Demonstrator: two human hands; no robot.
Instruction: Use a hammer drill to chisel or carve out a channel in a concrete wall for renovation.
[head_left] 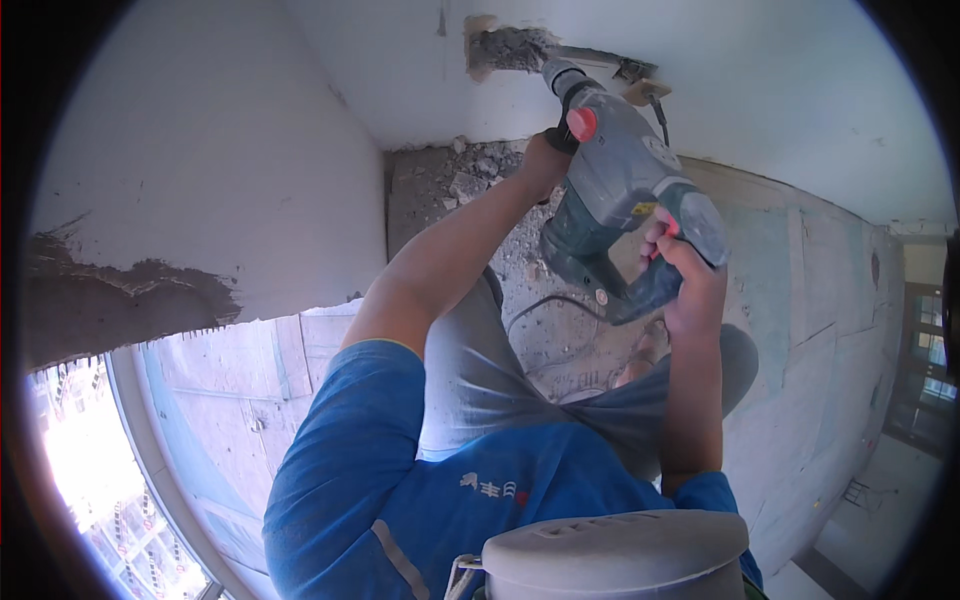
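A large grey and dark green rotary hammer point(625, 165) with a red knob spans the space between my hands. Its chuck end points up at a rough, broken-out hole point(505, 50) in the white wall; the bit's tip is hard to make out there. My left hand point(548, 165) is closed round the front handle just behind the chuck, its fingers partly hidden by the tool. At the back, my right hand point(688, 265) wraps round the rear grip, fingers at the red trigger. A dark power cord point(550, 300) curves away from the tool's lower end.
Rubble point(470, 185) lies on the floor below the hole. A narrow groove point(595, 55) runs right from the hole to a small wall fitting point(648, 92) with a hanging cable. Worn sheeting point(800, 290) covers the floor at right. Bare plaster edges the wall at left, beside a bright window.
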